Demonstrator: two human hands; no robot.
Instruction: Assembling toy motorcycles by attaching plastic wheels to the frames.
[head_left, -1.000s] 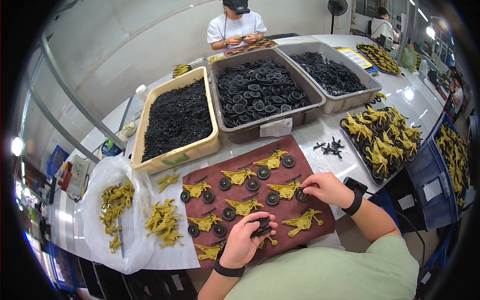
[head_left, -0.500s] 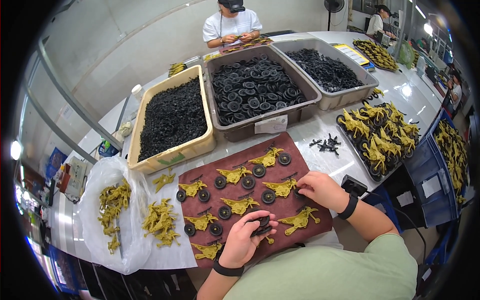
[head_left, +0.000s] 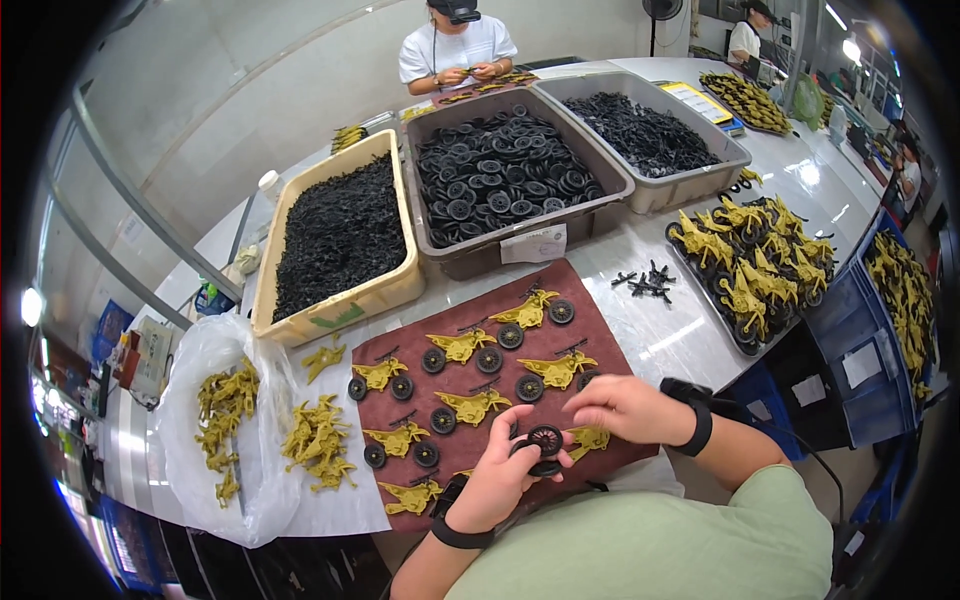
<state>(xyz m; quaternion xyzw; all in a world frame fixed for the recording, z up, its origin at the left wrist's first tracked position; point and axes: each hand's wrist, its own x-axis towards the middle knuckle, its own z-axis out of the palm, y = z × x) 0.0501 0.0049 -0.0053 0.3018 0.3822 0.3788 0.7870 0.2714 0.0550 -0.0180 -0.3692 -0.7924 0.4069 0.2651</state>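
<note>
My left hand (head_left: 503,474) is closed around a few small black spoked wheels (head_left: 545,439), held over the near edge of the maroon cloth (head_left: 622,352). Just right of it is my right hand (head_left: 635,408), its fingers loosely stretched toward the wheels, with nothing visible in them. Rows of yellow toy motorcycle bodies (head_left: 470,405) lie on the cloth, many with black wheels set at both ends. One yellow body (head_left: 590,440) is partly covered by my hands. Near the lower left of the cloth lies another body (head_left: 411,496) without visible wheels.
Behind the cloth stand a cream bin (head_left: 408,215) of small black parts, a brown bin (head_left: 618,192) of wheels and a grey bin (head_left: 735,162). Yellow bodies (head_left: 317,440) are piled at left beside a plastic bag (head_left: 185,400). A loaded tray (head_left: 755,270) sits right. A co-worker (head_left: 455,50) sits opposite.
My right hand has drawn back from a wheel beside an upper-right body toward my left hand. The wheels in my left hand have tilted to face up, and the whole view has shifted slightly.
</note>
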